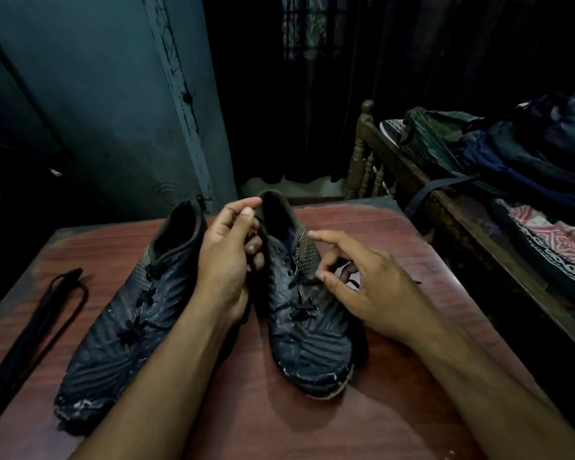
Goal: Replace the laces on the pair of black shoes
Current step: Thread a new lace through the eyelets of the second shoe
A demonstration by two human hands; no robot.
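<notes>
Unlacing the right-hand shoe (307, 313) on the table (395, 234): left hand (228, 257) gripping its collar, right hand (362, 287) pinching the old lace (301, 283). Probably next: drawing it out of the eyelets.

One head-worn wide-angle view looks forward and down, close over the table (395, 247)

Left shoe (127, 323): the left forearm covers its inner side and part of the toe.
Right shoe (299, 313): the hands cover parts of both sides near the collar.
Right hand (362, 287): what the thumb and fingers pinch is too dark to tell.
Spare laces (44, 320): the near end is blurred.
Bed (512, 207): cut off by the right edge.
Room behind: too dark to tell.
</notes>
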